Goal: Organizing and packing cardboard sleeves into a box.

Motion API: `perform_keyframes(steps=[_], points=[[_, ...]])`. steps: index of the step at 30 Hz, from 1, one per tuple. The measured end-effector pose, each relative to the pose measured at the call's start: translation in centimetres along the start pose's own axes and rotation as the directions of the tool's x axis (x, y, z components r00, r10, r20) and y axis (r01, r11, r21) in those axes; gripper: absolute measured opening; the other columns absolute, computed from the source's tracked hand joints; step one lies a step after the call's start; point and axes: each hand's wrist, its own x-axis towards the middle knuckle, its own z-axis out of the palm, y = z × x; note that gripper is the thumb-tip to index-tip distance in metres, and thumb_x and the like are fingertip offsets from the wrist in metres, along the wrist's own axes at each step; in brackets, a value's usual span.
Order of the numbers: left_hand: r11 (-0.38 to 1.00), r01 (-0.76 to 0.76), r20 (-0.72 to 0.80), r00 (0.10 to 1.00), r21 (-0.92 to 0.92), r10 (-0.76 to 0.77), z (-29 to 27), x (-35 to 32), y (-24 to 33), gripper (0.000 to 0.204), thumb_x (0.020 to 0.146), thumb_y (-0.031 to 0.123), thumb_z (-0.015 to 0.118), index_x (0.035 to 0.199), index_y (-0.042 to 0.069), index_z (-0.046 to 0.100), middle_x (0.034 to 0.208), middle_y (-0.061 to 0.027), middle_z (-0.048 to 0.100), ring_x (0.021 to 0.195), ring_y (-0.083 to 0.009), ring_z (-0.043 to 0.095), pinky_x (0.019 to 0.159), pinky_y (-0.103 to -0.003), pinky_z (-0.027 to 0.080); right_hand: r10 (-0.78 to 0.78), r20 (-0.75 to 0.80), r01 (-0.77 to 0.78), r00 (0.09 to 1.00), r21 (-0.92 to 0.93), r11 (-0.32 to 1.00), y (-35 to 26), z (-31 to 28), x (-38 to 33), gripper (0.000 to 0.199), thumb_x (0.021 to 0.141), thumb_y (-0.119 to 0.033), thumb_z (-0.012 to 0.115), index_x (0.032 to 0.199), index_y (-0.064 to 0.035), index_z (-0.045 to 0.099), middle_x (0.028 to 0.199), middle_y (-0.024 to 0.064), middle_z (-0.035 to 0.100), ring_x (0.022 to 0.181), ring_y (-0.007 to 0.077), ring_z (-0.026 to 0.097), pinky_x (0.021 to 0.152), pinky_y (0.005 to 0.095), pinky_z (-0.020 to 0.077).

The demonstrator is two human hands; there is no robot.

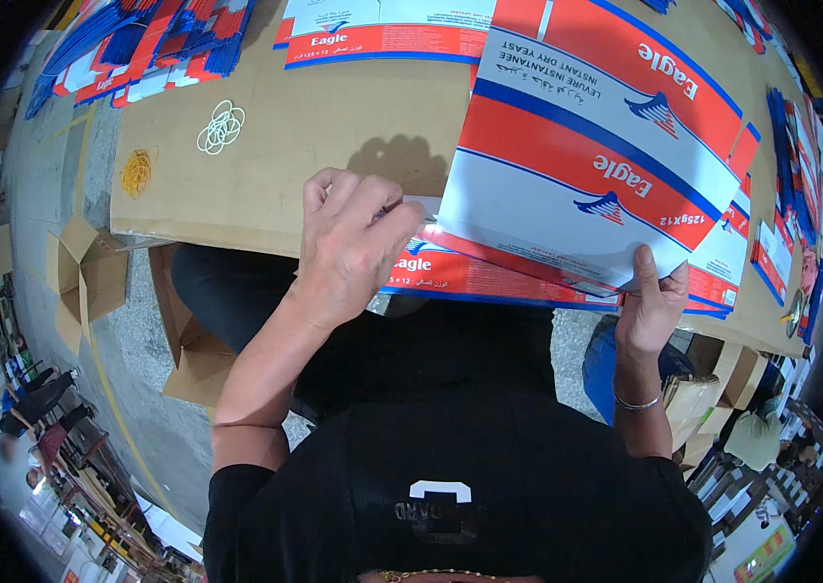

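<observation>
A flat, unfolded carton blank in red, white and blue lies tilted over a stack of similar blanks at the near edge of a brown cardboard-covered table. My left hand pinches the blank's left corner at the table edge. At the blank's lower right corner, my right hand grips the edge between thumb and fingers; a thin bracelet sits on that wrist.
White rubber bands and yellow ones lie on the table's left part. More printed blanks are piled at the far left, top and right. Open brown boxes stand on the floor left.
</observation>
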Motion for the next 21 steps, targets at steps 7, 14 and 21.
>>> perform_keyframes(steps=[7, 14, 21], points=[[0.999, 0.034, 0.095, 0.995, -0.012, -0.033, -1.0, 0.1, 0.2, 0.022, 0.068, 0.012, 0.082, 0.085, 0.008, 0.069, 0.084, -0.0046, 0.059, 0.082, -0.0222, 0.055, 0.081, -0.038, 0.04, -0.192, 0.077, 0.195, 0.978, -0.038, 0.98, 0.2, -0.5, -1.0, 0.035, 0.092, -0.003, 0.065, 0.124, 0.0023, 0.053, 0.117, 0.0143, 0.065, 0.106, 0.0194, 0.062, 0.096, 0.0358, 0.0473], [1.0, -0.017, 0.057, 0.998, -0.02, 0.018, -1.0, -0.3, 0.0, 0.017, 0.068, 0.011, 0.073, 0.084, 0.008, 0.067, 0.081, -0.0027, 0.055, 0.079, -0.02, 0.055, 0.075, -0.035, 0.04, -0.219, 0.08, 0.224, 0.972, -0.055, 0.973, 0.4, -0.8, -1.2, 0.035, 0.092, -0.002, 0.064, 0.124, 0.0034, 0.052, 0.117, 0.0145, 0.065, 0.106, 0.0192, 0.061, 0.096, 0.0359, 0.0464], [0.998, -0.05, 0.043, 0.998, -0.042, 0.052, -1.0, -0.8, -0.3, 0.019, 0.068, 0.012, 0.072, 0.086, 0.009, 0.068, 0.082, -0.0018, 0.054, 0.079, -0.0202, 0.054, 0.075, -0.035, 0.039, -0.233, 0.085, 0.237, 0.969, -0.031, 0.971, 0.5, -0.6, -1.2, 0.032, 0.092, -0.002, 0.064, 0.123, 0.0036, 0.054, 0.116, 0.0145, 0.065, 0.105, 0.0183, 0.061, 0.095, 0.0356, 0.0462]])
